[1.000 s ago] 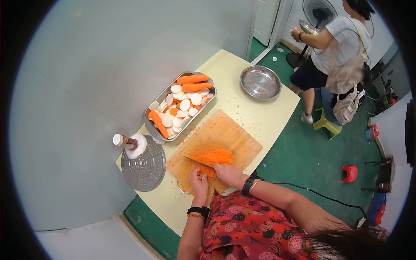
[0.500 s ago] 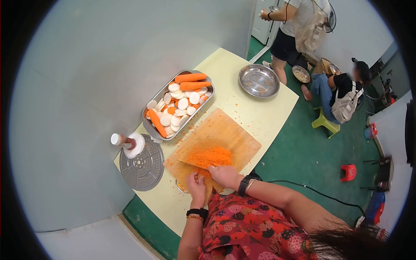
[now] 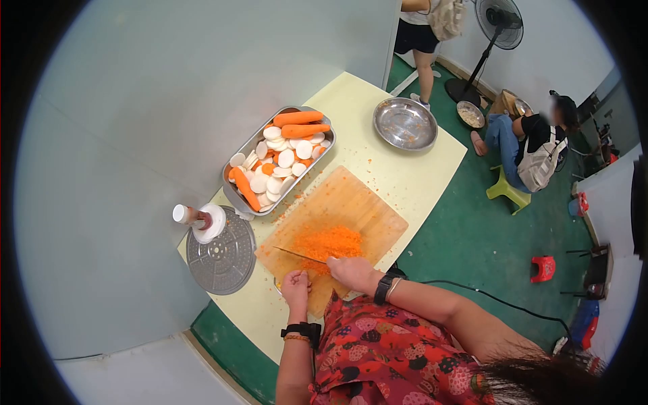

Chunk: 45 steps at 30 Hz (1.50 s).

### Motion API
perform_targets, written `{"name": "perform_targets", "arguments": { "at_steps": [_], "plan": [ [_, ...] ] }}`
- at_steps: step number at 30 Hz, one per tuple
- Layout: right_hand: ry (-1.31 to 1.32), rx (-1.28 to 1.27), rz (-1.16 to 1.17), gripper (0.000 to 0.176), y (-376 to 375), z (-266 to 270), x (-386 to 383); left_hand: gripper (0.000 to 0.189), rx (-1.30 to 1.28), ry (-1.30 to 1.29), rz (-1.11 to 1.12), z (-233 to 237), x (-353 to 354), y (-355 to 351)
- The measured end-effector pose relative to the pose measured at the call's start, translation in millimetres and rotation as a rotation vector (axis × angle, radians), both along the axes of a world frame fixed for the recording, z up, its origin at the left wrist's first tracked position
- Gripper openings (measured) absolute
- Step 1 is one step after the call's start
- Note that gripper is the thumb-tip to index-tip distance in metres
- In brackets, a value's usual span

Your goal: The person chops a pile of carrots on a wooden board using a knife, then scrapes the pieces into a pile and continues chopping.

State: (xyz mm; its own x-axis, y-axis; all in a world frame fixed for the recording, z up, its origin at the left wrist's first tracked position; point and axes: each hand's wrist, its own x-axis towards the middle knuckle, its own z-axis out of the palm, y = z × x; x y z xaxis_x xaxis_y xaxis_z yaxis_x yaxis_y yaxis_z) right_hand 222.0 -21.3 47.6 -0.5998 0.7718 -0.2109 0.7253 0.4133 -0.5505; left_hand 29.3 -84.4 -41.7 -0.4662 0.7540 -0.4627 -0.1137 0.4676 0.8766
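Note:
My right hand (image 3: 354,273) is closed on the handle of a knife (image 3: 300,255), whose thin blade points left across the wooden cutting board (image 3: 364,202). Finely chopped carrot (image 3: 331,241) lies heaped beyond the blade, with more bits on the near side. At the board's near left edge, my left hand (image 3: 295,289) has its fingers curled, apart from the blade; whether anything is inside them is hidden. Partly covered by that hand is a small rimmed item with yellowish colour, too little visible to name.
A metal tray (image 3: 233,196) of sliced white vegetable and carrots stands beyond the board. Left of it are a grey perforated disc (image 3: 219,270) and a white-capped bottle (image 3: 192,216). A steel bowl (image 3: 405,125) sits at the far right. Two people and a fan (image 3: 498,23) are beyond the table.
My left hand has shifted slightly left, away from the blade. The knife has moved a little, still in my right hand. The standing person has moved left, uncovering the fan.

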Motion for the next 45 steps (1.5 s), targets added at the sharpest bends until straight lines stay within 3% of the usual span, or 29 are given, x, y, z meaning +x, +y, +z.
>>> {"name": "perform_targets", "arguments": {
  "at_steps": [4, 23, 27, 29, 33, 45],
  "plan": [
    [0.005, 0.020, -0.020, 0.017, 2.4, -7.1, 1.3, 0.017, -0.051, -0.216, 0.116, 4.4, -7.1, 0.4],
    [-0.005, 0.042, -0.075, 0.015, 4.0, -21.3, 9.2, 0.023, -0.017, -0.102, 0.119, -1.5, -2.6, 2.8],
    [0.031, 0.043, -0.101, 0.015, 3.2, 0.8, 9.0, 0.023, -0.012, -0.084, 0.116, -2.9, -1.0, 1.8],
    [0.014, 0.047, -0.105, 0.015, 2.5, -17.6, 9.6, 0.023, -0.007, -0.092, 0.115, -4.5, -0.4, 0.1],
    [-0.065, -0.069, -0.100, 0.017, 7.7, -2.8, 7.2, 0.023, -0.017, -0.088, 0.129, -1.6, -0.9, 1.8],
    [-0.032, -0.041, -0.129, 0.018, 10.9, 4.5, 4.3, 0.022, -0.018, -0.062, 0.135, -5.1, 1.9, 2.2]
  ]
}}
